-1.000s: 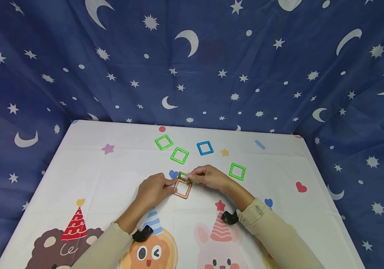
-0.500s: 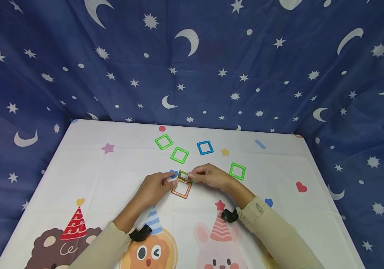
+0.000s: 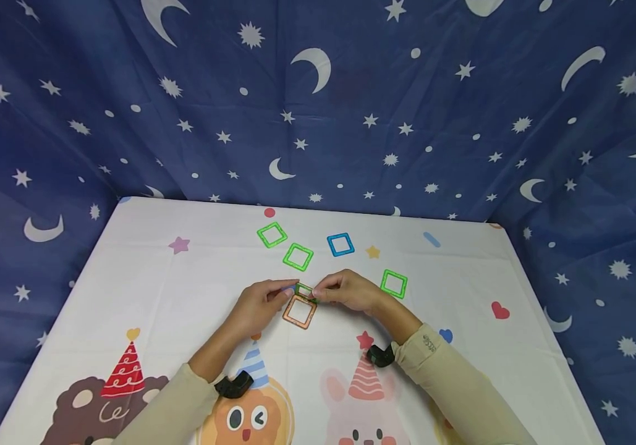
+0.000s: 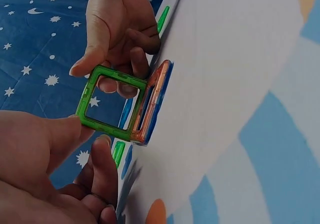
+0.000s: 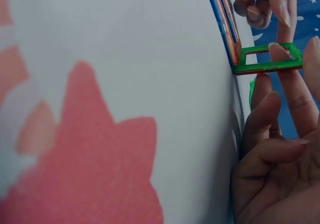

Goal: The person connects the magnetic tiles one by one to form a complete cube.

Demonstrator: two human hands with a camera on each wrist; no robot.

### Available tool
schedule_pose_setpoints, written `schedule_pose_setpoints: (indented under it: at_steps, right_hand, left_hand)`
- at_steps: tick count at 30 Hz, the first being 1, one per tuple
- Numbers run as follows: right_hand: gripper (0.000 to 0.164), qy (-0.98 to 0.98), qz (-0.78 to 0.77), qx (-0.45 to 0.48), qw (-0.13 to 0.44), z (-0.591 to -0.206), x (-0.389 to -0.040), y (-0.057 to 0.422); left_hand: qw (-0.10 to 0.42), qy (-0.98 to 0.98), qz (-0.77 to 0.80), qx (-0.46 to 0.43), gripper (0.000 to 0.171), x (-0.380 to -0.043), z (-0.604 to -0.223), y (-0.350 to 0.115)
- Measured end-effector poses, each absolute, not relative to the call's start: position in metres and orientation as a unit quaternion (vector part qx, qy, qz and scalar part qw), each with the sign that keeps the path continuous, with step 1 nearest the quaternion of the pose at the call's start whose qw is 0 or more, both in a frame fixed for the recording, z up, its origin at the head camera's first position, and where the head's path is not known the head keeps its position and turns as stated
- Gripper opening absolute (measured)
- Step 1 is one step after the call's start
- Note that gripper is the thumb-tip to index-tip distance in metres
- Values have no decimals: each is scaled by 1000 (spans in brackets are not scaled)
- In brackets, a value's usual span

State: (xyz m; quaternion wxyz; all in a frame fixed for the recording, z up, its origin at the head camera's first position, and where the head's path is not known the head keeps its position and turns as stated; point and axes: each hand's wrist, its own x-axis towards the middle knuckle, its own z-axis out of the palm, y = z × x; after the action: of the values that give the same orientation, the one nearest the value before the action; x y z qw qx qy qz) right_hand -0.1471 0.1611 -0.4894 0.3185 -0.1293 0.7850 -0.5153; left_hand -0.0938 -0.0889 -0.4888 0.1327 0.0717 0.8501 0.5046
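A green square magnetic tile (image 4: 106, 129) stands upright at the far edge of an orange square magnetic tile (image 3: 290, 321), which lies on the table. A blue layer (image 5: 222, 28) shows under the orange tile in the right wrist view. My right hand (image 3: 351, 290) pinches the green tile's right side. From the other side, my left hand (image 3: 258, 308) reaches in with its index finger stretched along the tile's upper left corner. The left thumb (image 4: 102, 143) is close by that edge. Part of the right fingers is hidden behind the tile.
Farther back lie two green tiles (image 3: 264, 241) (image 3: 290, 262) and a blue tile (image 3: 333, 254). Another green tile (image 3: 402, 290) is by my right wrist. The white printed cloth (image 3: 145, 266) covers the table, with a dark blue star curtain (image 3: 201, 74) around it.
My left hand has let go of the orange tile and moved up to the green tile's left edge. The orange tile has turned slightly. The right hand keeps its pinch.
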Motion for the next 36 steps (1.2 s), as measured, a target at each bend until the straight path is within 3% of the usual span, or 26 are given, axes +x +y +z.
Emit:
schedule_pose_setpoints:
  at_steps: [17,29,36]
  right_hand:
    - [25,793,-518,-102,304,-491,-148,160]
    - [24,752,-558,-99,337,-490,-154,170]
    - [22,757,-556,-104,326,-491,-153,169]
  left_hand:
    - [143,844,512,78,24,-96,-487,-90]
    - [168,834,513,112,20,-96,-489,-94]
    - [197,834,502,118,19,-97,-489,-94]
